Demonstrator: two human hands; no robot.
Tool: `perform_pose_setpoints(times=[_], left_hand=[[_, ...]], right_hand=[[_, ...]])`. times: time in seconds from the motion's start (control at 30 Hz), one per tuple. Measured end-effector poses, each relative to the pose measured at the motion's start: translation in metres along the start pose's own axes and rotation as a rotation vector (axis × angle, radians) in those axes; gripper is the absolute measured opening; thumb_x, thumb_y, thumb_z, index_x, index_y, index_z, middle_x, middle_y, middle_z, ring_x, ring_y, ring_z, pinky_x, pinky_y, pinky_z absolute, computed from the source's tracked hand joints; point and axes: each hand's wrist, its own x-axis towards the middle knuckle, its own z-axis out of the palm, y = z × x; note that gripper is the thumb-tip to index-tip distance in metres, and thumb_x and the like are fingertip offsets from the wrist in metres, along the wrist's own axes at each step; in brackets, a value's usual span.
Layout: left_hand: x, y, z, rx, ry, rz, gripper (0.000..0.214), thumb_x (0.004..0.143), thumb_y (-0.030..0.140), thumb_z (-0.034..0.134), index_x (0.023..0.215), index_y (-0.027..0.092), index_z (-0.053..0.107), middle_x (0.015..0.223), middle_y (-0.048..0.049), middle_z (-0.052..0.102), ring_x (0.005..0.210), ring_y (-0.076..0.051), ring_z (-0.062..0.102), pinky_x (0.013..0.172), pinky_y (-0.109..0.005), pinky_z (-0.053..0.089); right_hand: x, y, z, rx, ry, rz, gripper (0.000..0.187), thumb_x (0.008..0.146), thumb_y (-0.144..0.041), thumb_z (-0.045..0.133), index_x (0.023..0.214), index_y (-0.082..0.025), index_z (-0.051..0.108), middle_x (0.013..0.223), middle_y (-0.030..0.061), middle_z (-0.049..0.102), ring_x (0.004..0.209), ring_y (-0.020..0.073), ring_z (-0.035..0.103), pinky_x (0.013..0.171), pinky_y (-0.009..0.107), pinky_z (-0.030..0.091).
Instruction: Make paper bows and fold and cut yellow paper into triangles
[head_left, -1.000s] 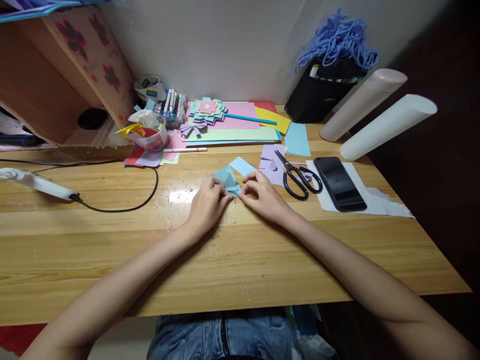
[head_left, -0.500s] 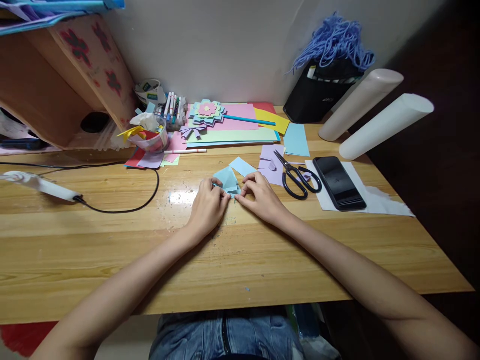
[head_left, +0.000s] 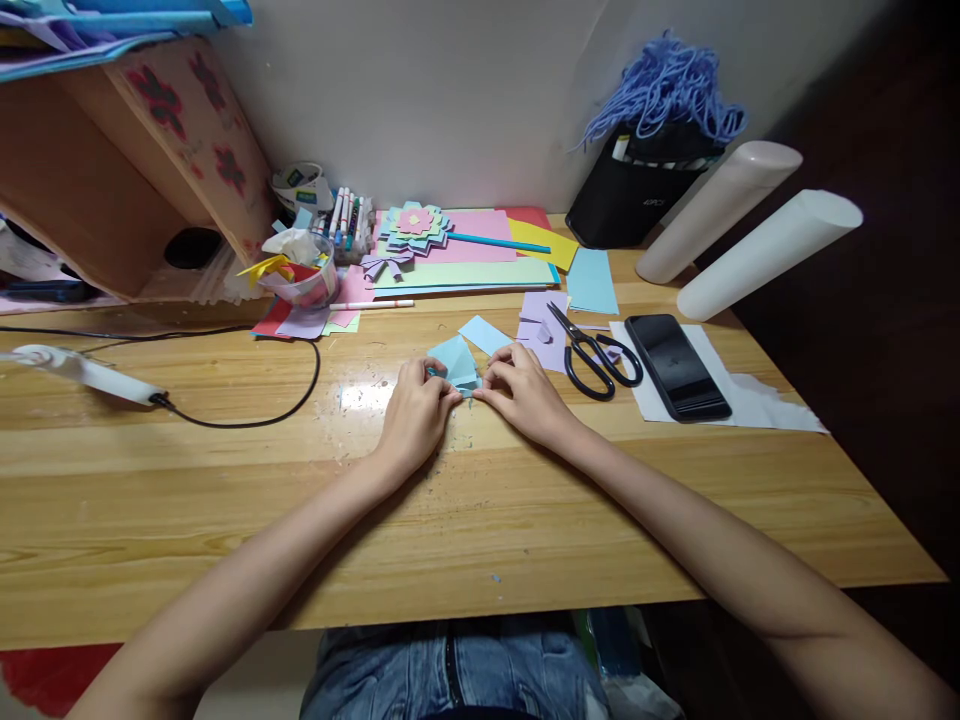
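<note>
A folded piece of light blue paper (head_left: 456,360) is between my hands, over the middle of the wooden table (head_left: 480,490). My left hand (head_left: 417,405) pinches its left and near edge, thumb and fingers closed on it. From the other side my right hand (head_left: 521,390) grips the paper's right corner between thumb and fingertips. The fingers hide part of the near edge. Just behind lies a pale blue paper strip (head_left: 484,333). To the right, black-handled scissors (head_left: 592,355) rest partly on a cut purple sheet (head_left: 534,312).
A phone (head_left: 675,365) lies on white paper at the right, near two white rolls (head_left: 772,255). Along the wall are a paper flower (head_left: 415,222), coloured sheets, markers (head_left: 346,215), a tub of scraps (head_left: 307,285) and a black bag (head_left: 622,195). A cable (head_left: 255,424) curves at left.
Almost nothing differs. The fingertips and the near edge of the blue paper have shifted very slightly; both hands keep their hold.
</note>
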Motion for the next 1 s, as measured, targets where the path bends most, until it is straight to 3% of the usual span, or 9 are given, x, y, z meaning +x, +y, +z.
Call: perform_pose_setpoints(times=[0.3, 0.43, 0.7, 0.83, 1.0], left_hand=[[0.001, 0.01, 0.004, 0.142, 0.033, 0.008, 0.016, 0.085, 0.021, 0.049, 0.073, 0.014, 0.057, 0.102, -0.0154, 0.051, 0.092, -0.026, 0.046, 0.078, -0.043, 0.044], [0.002, 0.005, -0.002, 0.084, 0.018, -0.006, 0.012, 0.082, 0.025, 0.056, 0.078, 0.016, 0.062, 0.108, -0.0115, 0.051, 0.093, -0.023, 0.046, 0.081, -0.041, 0.042], [0.0, -0.002, -0.011, 0.033, 0.044, 0.063, 0.008, 0.079, 0.025, 0.061, 0.078, 0.019, 0.066, 0.103, -0.0079, 0.055, 0.089, -0.019, 0.047, 0.077, -0.034, 0.042], [-0.005, 0.003, -0.014, 0.089, 0.089, 0.015, 0.013, 0.082, 0.03, 0.058, 0.081, 0.022, 0.068, 0.086, -0.0053, 0.06, 0.081, -0.017, 0.052, 0.066, -0.028, 0.041], [-0.01, 0.008, -0.015, 0.04, -0.025, -0.033, 0.017, 0.084, 0.032, 0.056, 0.089, 0.023, 0.07, 0.077, -0.002, 0.067, 0.068, -0.014, 0.059, 0.058, -0.024, 0.04]], right_hand=[[-0.003, -0.006, 0.0, -0.19, 0.011, 0.017, 0.013, 0.076, -0.03, 0.067, 0.071, -0.021, 0.059, 0.096, 0.0089, 0.052, 0.097, 0.0276, 0.046, 0.085, 0.046, 0.037], [-0.002, -0.004, 0.0, -0.195, -0.011, 0.004, 0.013, 0.078, -0.03, 0.065, 0.073, -0.019, 0.06, 0.097, 0.0092, 0.053, 0.097, 0.0259, 0.046, 0.086, 0.043, 0.036], [0.008, 0.007, -0.012, -0.244, -0.03, -0.269, 0.009, 0.082, -0.029, 0.06, 0.08, -0.021, 0.062, 0.099, 0.008, 0.057, 0.092, 0.0233, 0.046, 0.079, 0.037, 0.039], [0.008, 0.011, -0.012, -0.21, -0.064, -0.322, 0.011, 0.087, -0.023, 0.053, 0.081, -0.02, 0.061, 0.087, 0.0062, 0.06, 0.085, 0.0203, 0.048, 0.073, 0.033, 0.04], [0.005, 0.009, -0.01, -0.009, -0.096, -0.309, 0.011, 0.089, -0.021, 0.05, 0.083, -0.019, 0.059, 0.082, 0.005, 0.061, 0.08, 0.0172, 0.052, 0.07, 0.028, 0.043]])
